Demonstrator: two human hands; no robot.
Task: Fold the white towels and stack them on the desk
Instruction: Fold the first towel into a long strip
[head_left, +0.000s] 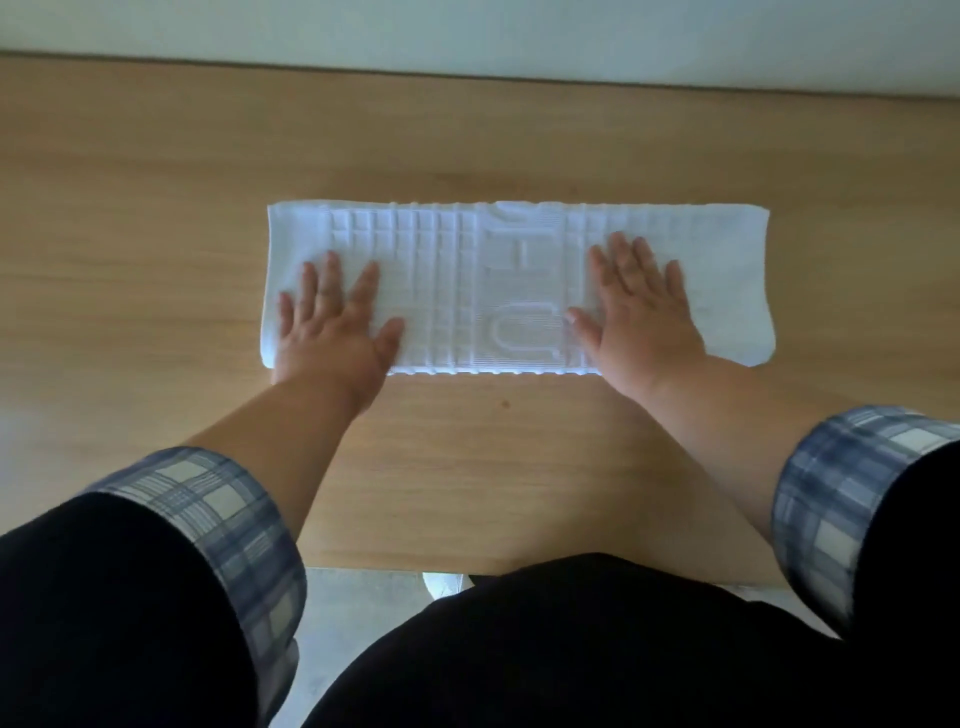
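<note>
Dark sleeves with rolled plaid cuffs (223, 519) fill the foreground as a person leans over a wooden desk (156, 208). A white towel (519, 286) lies flat at the middle of the desk, apparently folded into a long strip, its long axis running left to right, square across the person's front. Both hands rest palm-down on it, fingers straight and spread, gripping nothing. The left hand (332, 322) sits close to the towel's left end, its heel over the near edge. The right hand (639, 306) sits right of centre, with a longer stretch of cloth free beyond it. A raised grid pattern shows between the two hands. The next fold probably carries one short end across to the other, and the left hand is the nearer to its end. No basket or bin is in view, and no second towel or stack shows. A pale wall (467, 31) runs behind the desk, and grey floor (353, 623) shows below its near edge.
</note>
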